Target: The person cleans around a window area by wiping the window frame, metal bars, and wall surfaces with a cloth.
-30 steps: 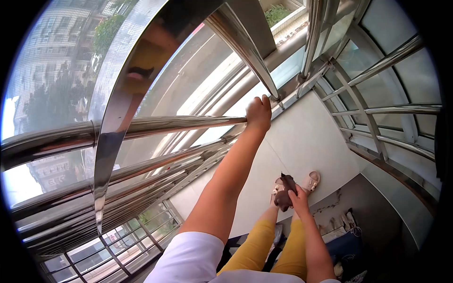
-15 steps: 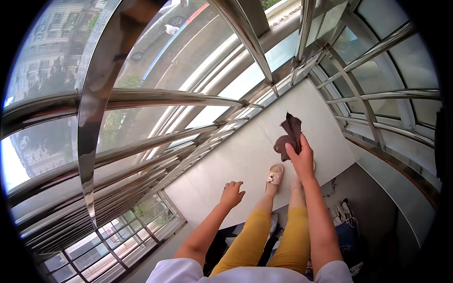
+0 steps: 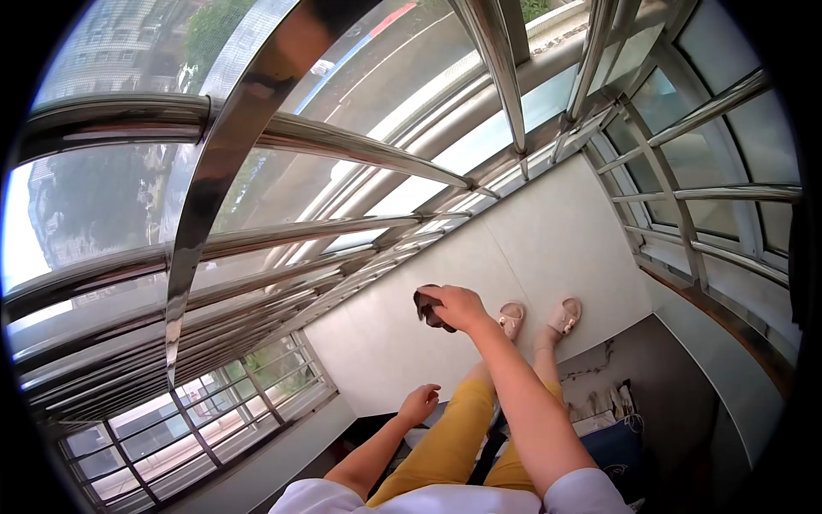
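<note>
My right hand is closed on a crumpled dark brown cloth, held in front of my legs above the pale ledge. Most of the cloth is bunched up under the fingers. Lower down and to the left, my left hand hovers near my knee with loosely curled fingers and nothing in it. Its nearest surface is the edge of the pale ledge.
Polished metal bars run along the window on the left, and more railing stands on the right. My feet, in pink sandals, are on the ledge. Below it lie a dark blue bag and other items.
My right hand has moved left with the brown cloth, which is now bunched rather than hanging out. My left hand has drawn slightly down, its fingers more curled. The view has shifted a little.
</note>
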`<state>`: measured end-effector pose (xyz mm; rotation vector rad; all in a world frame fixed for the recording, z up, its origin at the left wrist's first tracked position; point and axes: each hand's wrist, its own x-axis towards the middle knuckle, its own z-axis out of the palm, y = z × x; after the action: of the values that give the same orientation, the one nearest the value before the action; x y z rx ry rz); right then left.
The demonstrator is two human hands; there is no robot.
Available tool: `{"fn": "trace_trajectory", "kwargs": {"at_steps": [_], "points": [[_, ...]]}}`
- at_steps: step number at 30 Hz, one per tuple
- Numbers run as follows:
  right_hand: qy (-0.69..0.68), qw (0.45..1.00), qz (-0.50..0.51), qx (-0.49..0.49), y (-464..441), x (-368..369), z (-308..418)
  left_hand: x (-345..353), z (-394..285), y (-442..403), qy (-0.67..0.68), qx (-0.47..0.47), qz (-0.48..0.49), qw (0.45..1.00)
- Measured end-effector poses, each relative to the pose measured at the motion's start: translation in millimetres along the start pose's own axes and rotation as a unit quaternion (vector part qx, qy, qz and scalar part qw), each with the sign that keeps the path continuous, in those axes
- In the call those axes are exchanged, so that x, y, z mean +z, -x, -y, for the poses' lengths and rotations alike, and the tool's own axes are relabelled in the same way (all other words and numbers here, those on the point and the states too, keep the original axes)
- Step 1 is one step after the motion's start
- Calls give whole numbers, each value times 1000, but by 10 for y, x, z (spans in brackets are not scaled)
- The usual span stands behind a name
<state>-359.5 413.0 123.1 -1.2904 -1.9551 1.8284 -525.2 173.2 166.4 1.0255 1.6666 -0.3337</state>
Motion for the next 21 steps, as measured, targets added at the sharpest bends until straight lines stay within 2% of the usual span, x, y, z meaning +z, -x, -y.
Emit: {"fn": "trace_trajectory", "kwargs": {"at_steps": [2, 3, 5, 6, 7, 8, 10, 13, 14, 15, 17, 18, 20, 21], "points": [[-128, 989, -72, 35, 230, 252, -161, -207, -364, -29, 35, 70, -97, 992], [-246, 960, -120, 48, 322, 310, -319, -372, -554, -37, -8, 123, -172, 977], [-405, 889, -190, 100, 416, 126, -515, -792, -1019, -8, -71, 213, -311, 923], [-413, 870, -262, 60, 415, -16, -655, -1059, -1263, 54, -88, 251, -376, 888], [-455, 831, -315, 51, 395, -242, -706, -1317, -1460, 149, -127, 278, -445, 842], [-504, 803, -317, 30, 381, -497, -813, -1572, -1624, 278, -187, 292, -518, 782], [-498, 756, -422, 50, 300, -1079, -642, -2009, -1808, 515, -264, 317, -642, 646], [-524, 672, -522, 34, -16, -1691, -415, -2519, -1946, 811, -347, 318, -725, 504], [-541, 656, -527, 18, -177, -1802, -420, -2645, -2020, 890, -379, 309, -739, 463], [-548, 653, -521, 41, -348, -1843, -385, -2740, -2096, 943, -382, 309, -738, 463], [-557, 655, -504, 81, -636, -1626, -165, -2893, -2254, 1006, -406, 338, -761, 376], [-559, 658, -494, 97, -804, -1404, -62, -2943, -2338, 1047, -408, 336, -761, 376], [-339, 753, -553, 106, -1202, -545, -155, -3016, -2476, 1076, -425, 318, -780, 331], [-473, 771, -409, 119, -893, -429, 240, -3058, -2500, 1021, -425, 318, -780, 332]]}}
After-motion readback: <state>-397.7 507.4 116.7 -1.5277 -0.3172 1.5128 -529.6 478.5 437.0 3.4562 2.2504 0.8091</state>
